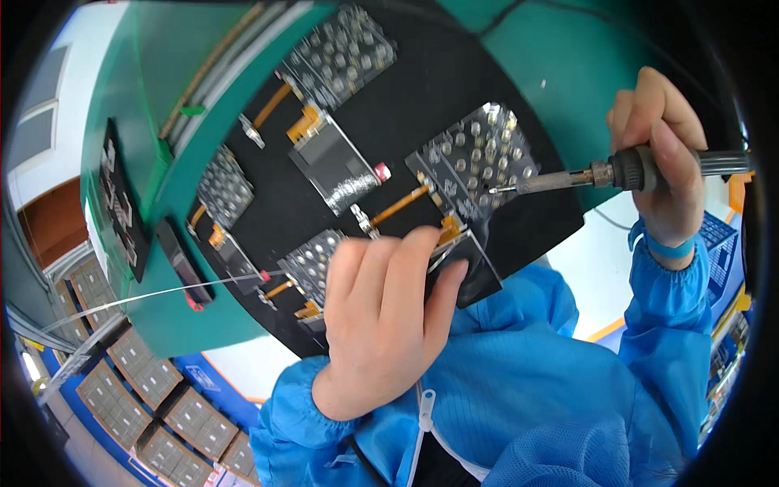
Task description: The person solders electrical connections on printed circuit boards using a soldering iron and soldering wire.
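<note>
My right hand (669, 154) is closed around the handle of a soldering iron (560, 180). The iron's tip meets a dark circuit board (479, 154) dotted with many round metallic pads. My left hand (381, 300) reaches over the lower edge of this assembly, fingers curled and thumb drawn toward them. What lies between them is partly hidden; a thin shiny edge shows there. Beside the thumb is a dark screen module (479, 272), with an orange flex cable (450, 230) near its top. Another flex strip (399, 206) runs from the board to a small metal connector (363, 219).
Several similar boards, such as the far one (345, 53), lie with a screen module (334, 162) on a black mat (430, 89). The green table (162, 325) also holds a dark handheld device (182, 260). Stacked trays (146, 361) stand at lower left.
</note>
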{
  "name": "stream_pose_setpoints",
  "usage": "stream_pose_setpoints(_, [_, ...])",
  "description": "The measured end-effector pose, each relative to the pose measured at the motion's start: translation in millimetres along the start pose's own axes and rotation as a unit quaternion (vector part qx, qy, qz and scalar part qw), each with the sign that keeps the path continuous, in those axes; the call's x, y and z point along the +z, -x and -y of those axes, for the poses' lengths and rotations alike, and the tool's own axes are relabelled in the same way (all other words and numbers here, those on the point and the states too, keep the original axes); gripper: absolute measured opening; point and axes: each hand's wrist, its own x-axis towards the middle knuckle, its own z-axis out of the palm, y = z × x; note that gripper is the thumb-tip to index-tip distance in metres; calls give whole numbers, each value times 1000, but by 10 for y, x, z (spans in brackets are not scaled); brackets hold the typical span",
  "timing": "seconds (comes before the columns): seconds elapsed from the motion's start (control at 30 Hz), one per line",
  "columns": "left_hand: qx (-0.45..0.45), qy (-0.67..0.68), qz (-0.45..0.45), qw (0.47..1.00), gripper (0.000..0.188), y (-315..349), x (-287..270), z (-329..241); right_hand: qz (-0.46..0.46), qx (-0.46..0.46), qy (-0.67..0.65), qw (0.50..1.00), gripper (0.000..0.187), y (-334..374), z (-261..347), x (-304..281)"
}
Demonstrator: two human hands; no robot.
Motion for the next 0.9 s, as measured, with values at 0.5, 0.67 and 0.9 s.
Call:
stream_pose_setpoints(0.5, [-22, -26, -147, 989, 30, 426, -911, -18, -280, -188, 174, 925, 21, -1661, 202, 7])
stream_pose_setpoints(0.67, [-38, -40, -218, 974, 29, 466, -1060, 148, -210, -112, 316, 918, 23, -2038, -179, -283])
stream_pose_setpoints(0.9, [-189, -139, -283, 930, 31, 1255, -1244, 637, -253, -168, 92, 948, 18, -1566, 823, -11])
